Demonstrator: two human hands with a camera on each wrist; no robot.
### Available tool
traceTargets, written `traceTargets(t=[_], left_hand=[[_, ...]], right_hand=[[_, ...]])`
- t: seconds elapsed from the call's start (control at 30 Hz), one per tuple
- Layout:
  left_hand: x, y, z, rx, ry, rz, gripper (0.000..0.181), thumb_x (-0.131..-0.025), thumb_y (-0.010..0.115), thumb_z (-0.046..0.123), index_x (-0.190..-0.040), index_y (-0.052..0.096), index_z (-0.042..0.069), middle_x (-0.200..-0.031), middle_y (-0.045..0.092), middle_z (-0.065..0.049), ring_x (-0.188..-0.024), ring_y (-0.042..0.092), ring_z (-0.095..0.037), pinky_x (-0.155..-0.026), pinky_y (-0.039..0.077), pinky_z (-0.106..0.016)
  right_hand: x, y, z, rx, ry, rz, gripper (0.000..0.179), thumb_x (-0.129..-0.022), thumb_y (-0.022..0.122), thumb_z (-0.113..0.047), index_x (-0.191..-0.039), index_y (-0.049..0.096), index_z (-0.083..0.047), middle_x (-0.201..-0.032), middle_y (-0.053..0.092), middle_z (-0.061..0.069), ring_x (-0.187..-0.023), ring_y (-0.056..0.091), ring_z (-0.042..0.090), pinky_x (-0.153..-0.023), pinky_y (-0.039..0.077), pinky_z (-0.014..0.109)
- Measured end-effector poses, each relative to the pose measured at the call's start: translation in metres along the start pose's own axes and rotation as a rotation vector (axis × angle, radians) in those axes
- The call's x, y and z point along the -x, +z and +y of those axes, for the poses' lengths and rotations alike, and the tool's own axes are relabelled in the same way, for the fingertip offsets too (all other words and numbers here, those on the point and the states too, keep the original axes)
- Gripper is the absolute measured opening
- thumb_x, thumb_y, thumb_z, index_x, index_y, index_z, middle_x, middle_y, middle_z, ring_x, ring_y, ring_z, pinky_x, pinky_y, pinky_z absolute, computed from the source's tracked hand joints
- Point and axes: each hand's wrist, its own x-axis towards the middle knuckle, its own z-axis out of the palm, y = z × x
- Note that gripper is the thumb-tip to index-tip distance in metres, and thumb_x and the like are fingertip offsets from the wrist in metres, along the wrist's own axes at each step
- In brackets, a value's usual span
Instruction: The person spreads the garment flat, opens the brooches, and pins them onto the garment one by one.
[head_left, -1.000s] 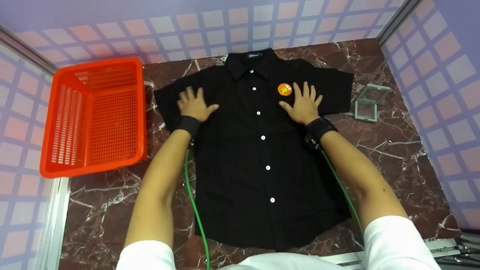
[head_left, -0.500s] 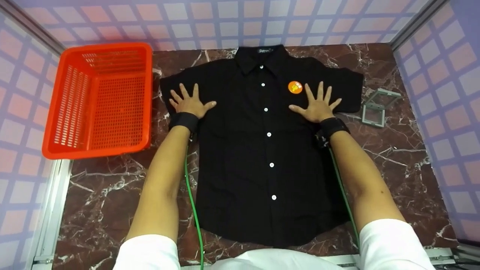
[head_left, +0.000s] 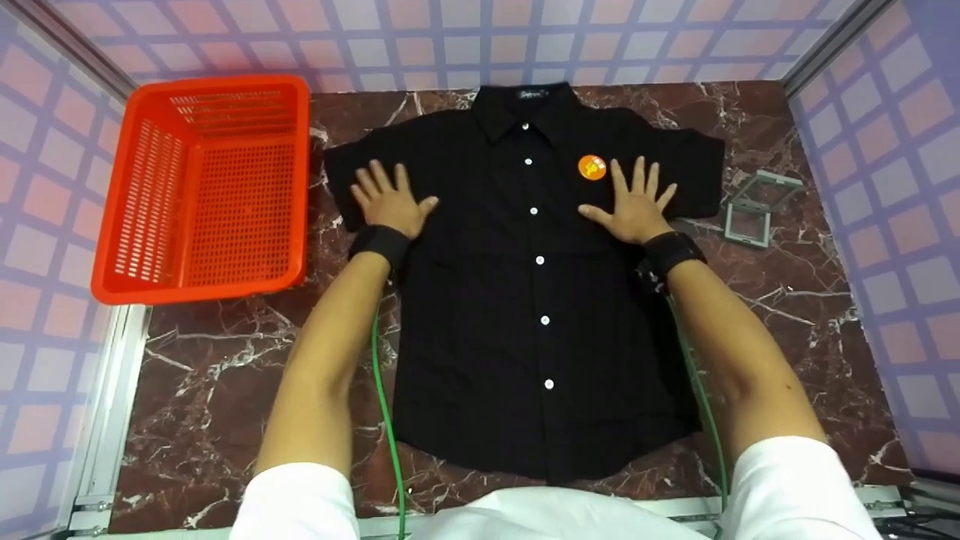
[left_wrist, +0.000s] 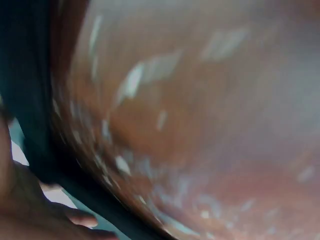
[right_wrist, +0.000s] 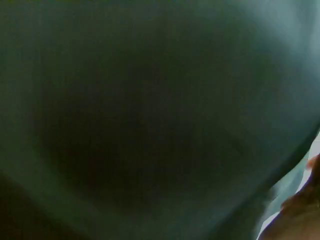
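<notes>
A black short-sleeved button-up shirt [head_left: 472, 315] lies spread face up, collar toward the far wall, with white buttons down its front. An orange round sticker [head_left: 592, 167] sits on its chest. My left hand [head_left: 394, 202] rests with fingers spread on the shirt near the left sleeve. On the other side my right hand [head_left: 635, 210] lies spread just below and right of the sticker. Neither hand grips the cloth. The left wrist view is blurred, showing part of the hand [left_wrist: 35, 210] and the tabletop; dark cloth [right_wrist: 150, 110] fills most of the right wrist view.
A red plastic basket [head_left: 296, 187] stands at the left of the brown marbled table [head_left: 225, 405]. To the right of the shirt is a small grey hinged frame [head_left: 750, 217], standing open. Green cables [head_left: 384, 405] run from the wrists. Checked walls [head_left: 397, 52] enclose the back and sides.
The left hand has shifted slightly over the shirt, its fingers now closer together. The right hand stays near the sticker. The head view has shifted, and the shirt remains spread out.
</notes>
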Motion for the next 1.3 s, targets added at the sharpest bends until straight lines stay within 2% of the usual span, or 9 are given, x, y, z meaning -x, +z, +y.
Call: traceTargets(t=[0.1,0.27,0.33,0.43,0.67,0.93,1.03,1.17,1.3], left_hand=[[0.018,0.008,0.007,-0.044,0.188,0.057,0.091,-0.099,0.043,0.064,-0.161,0.014,0.004,-0.163,-0.004,-0.03,-0.15,-0.006,-0.047,-0.118,-0.002,-0.062],[0.049,0.014,0.01,-0.088,0.501,0.012,0.082,-0.102,0.047,0.052,-0.158,0.022,-0.003,-0.165,0.009,-0.024,-0.153,0.005,-0.037,-0.121,0.003,-0.054],[0.057,0.016,0.008,-0.117,0.587,0.0,0.076,-0.104,0.045,0.047,-0.157,0.024,-0.004,-0.165,0.013,-0.022,-0.153,0.008,-0.034,-0.122,0.003,-0.05],[0.065,0.018,0.003,-0.138,0.66,0.0,0.069,-0.107,0.042,0.04,-0.156,0.025,-0.006,-0.165,0.017,-0.02,-0.153,0.012,-0.033,-0.123,0.005,-0.046],[0.083,0.021,-0.011,-0.112,0.654,-0.078,0.081,-0.103,0.049,0.048,-0.158,0.018,-0.004,-0.164,0.012,-0.026,-0.152,0.008,-0.039,-0.123,0.007,-0.048],[0.095,0.023,-0.023,-0.13,0.614,-0.045,0.089,-0.098,0.051,0.058,-0.159,0.019,0.002,-0.165,0.008,-0.026,-0.151,0.004,-0.046,-0.121,0.009,-0.055],[0.097,0.02,-0.022,-0.134,0.598,-0.075,0.09,-0.098,0.051,0.058,-0.16,0.018,0.002,-0.165,0.007,-0.026,-0.151,0.002,-0.047,-0.121,0.008,-0.057],[0.096,0.013,-0.014,-0.161,0.548,-0.152,0.092,-0.097,0.053,0.059,-0.161,0.015,0.005,-0.165,0.004,-0.024,-0.151,0.0,-0.047,-0.12,0.008,-0.058],[0.092,0.003,-0.001,-0.186,0.494,-0.21,0.094,-0.094,0.057,0.061,-0.16,0.021,0.005,-0.165,0.008,-0.024,-0.15,0.007,-0.048,-0.119,0.014,-0.059]], right_hand=[[0.012,0.006,-0.014,0.021,-0.104,0.048,0.108,-0.086,0.054,-0.077,-0.163,0.009,-0.016,-0.163,-0.01,0.029,-0.148,-0.016,0.049,-0.107,-0.015,0.074],[0.036,0.015,-0.025,0.058,-0.256,0.012,0.105,-0.085,0.066,-0.067,-0.162,0.018,-0.015,-0.164,-0.002,0.029,-0.149,-0.008,0.049,-0.11,-0.005,0.074],[0.044,0.018,-0.024,0.076,-0.275,-0.013,0.105,-0.084,0.069,-0.065,-0.162,0.019,-0.015,-0.164,0.0,0.028,-0.15,-0.005,0.049,-0.11,-0.003,0.075],[0.053,0.02,-0.016,0.092,-0.285,-0.033,0.108,-0.081,0.073,-0.063,-0.162,0.02,-0.014,-0.164,0.002,0.028,-0.15,-0.002,0.049,-0.11,0.0,0.076],[0.071,0.016,0.003,0.074,-0.289,-0.049,0.125,-0.069,0.085,-0.059,-0.162,0.017,-0.013,-0.163,0.002,0.03,-0.147,0.0,0.055,-0.107,0.0,0.079],[0.079,0.022,0.015,0.062,-0.202,-0.063,0.135,-0.065,0.081,-0.071,-0.163,0.005,-0.018,-0.163,-0.01,0.03,-0.145,-0.015,0.057,-0.1,-0.01,0.083],[0.08,0.024,0.017,0.084,-0.18,-0.083,0.135,-0.066,0.08,-0.073,-0.163,0.004,-0.018,-0.163,-0.015,0.029,-0.144,-0.019,0.055,-0.1,-0.011,0.082],[0.081,0.022,0.016,0.124,-0.153,-0.129,0.135,-0.067,0.077,-0.074,-0.163,0.001,-0.018,-0.162,-0.019,0.029,-0.143,-0.021,0.055,-0.1,-0.013,0.082],[0.081,0.017,0.011,0.151,-0.11,-0.181,0.137,-0.065,0.077,-0.076,-0.163,-0.001,-0.018,-0.161,-0.019,0.03,-0.143,-0.02,0.057,-0.099,-0.013,0.083]])
